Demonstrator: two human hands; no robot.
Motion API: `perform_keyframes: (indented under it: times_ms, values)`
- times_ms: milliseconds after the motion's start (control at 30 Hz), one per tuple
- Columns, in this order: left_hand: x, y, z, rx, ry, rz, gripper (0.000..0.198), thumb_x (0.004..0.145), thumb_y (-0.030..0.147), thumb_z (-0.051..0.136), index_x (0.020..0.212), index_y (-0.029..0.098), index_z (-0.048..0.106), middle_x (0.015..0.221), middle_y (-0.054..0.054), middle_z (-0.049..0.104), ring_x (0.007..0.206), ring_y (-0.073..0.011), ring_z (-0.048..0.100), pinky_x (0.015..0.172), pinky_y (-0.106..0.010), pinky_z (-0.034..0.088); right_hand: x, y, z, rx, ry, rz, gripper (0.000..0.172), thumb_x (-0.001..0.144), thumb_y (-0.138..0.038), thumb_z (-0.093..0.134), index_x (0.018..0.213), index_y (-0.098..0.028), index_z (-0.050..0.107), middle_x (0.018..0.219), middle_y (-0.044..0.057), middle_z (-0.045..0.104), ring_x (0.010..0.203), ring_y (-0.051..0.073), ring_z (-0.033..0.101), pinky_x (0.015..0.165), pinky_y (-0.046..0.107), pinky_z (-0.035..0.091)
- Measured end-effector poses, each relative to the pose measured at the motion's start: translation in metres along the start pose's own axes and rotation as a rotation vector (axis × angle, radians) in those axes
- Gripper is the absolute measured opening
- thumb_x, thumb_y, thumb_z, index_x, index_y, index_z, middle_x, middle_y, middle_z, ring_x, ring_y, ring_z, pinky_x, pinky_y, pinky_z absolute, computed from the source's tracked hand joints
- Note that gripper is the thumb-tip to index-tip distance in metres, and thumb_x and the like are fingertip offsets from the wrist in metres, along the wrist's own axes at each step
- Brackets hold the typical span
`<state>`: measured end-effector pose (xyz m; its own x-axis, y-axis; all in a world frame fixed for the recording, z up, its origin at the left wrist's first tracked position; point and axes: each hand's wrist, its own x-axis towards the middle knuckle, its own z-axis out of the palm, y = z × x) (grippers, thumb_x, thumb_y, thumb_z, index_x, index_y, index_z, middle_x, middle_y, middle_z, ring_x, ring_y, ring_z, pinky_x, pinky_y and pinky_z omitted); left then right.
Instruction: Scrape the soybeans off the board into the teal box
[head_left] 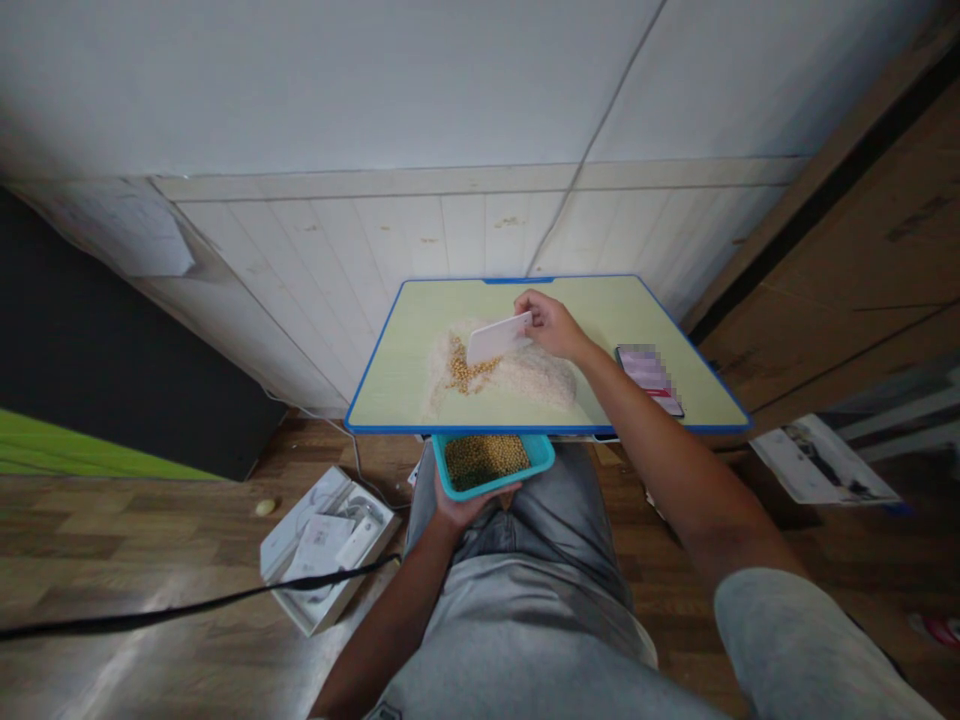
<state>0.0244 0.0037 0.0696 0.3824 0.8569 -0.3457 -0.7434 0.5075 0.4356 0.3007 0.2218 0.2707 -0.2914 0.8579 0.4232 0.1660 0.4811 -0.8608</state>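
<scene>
My right hand (546, 322) is closed on the right end of a flat white scraper card (491, 341), which stands tilted on its edge over the table. Just in front of the card lie yellow soybeans (466, 374), loosely heaped among white rice grains (536, 378). More rice spreads to the left and behind. Below the table's front edge, my left hand (461, 507) supports a turquoise plastic tub (546, 455) from underneath, its fingers curled under the base and partly hidden. Inside the tub are soybeans (495, 453) with darker green beans at the near left.
The small table (397, 330) has a blue rim and stands against a white panelled wall (337, 240). A smartphone (649, 379) lies on its right side. An open white box (330, 550) with papers sits on the floor at left, where a black strap (225, 597) crosses. Large cardboard (847, 260) stands at right.
</scene>
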Motion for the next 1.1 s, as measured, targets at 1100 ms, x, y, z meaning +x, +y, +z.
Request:
perform_keyframes:
  times_ms: [1100]
  values:
    - [0.004, -0.003, -0.010, -0.027, -0.044, -0.010, 0.092, 0.080, 0.085, 0.111, 0.158, 0.039, 0.094, 0.196, -0.012, 0.073, 0.187, -0.0697, 0.055, 0.137, -0.098, 0.058, 0.010, 0.010, 0.027, 0.026, 0.078, 0.053, 0.036, 0.059, -0.027, 0.068, 0.093, -0.032, 0.055, 0.090, -0.005, 0.057, 0.086, 0.020, 0.053, 0.077, 0.031, 0.043]
